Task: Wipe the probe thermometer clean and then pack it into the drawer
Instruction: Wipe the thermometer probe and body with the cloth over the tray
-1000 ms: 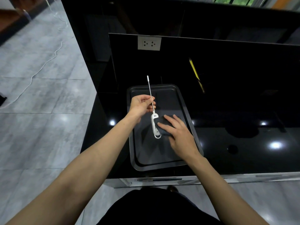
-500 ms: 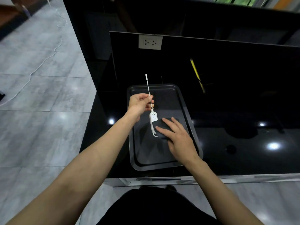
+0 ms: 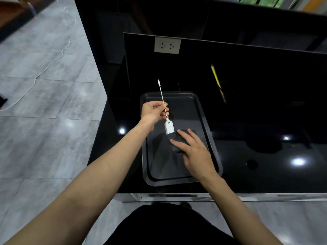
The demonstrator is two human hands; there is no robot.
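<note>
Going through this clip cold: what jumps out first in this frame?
The white probe thermometer stands out against the dark scene, pinched by its thin stem in the left hand above a dark tray on the glossy black counter. Just below it, the right hand presses flat on a dark cloth lying in the tray. A white wall socket is the other bright spot, up on the black back panel.
</note>
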